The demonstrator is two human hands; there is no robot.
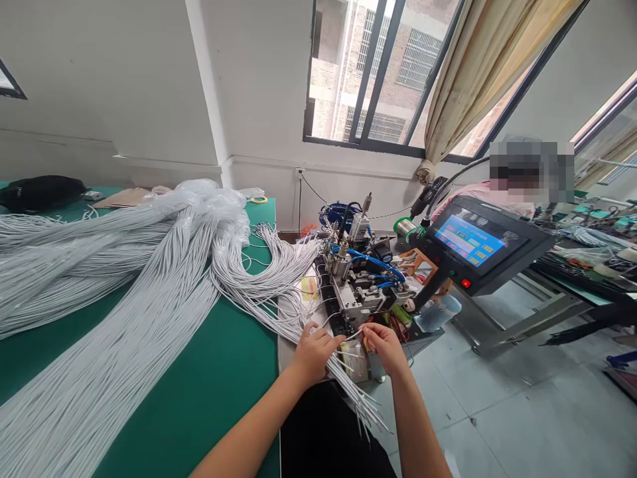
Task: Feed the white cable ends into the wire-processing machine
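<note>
Between my two hands runs a thin white cable (353,336), in front of the machine's lower clamps. My right hand (382,342) pinches its end between thumb and fingertips. My left hand (314,350) closes on the same cable further back and rests over a bundle of white cables (351,385). The bundle's cut ends fan out toward my lap. Right ahead stands a bench machine (355,285) with metal cylinders and blue air hoses. My fingers partly hide the cable and the machine's front edge.
Long heaps of white cables (164,299) cover much of the green table (239,392) at left. A touch screen (470,240) on an arm juts out at right, beside a solder wire spool (405,228). Another person (512,182) sits behind the screen.
</note>
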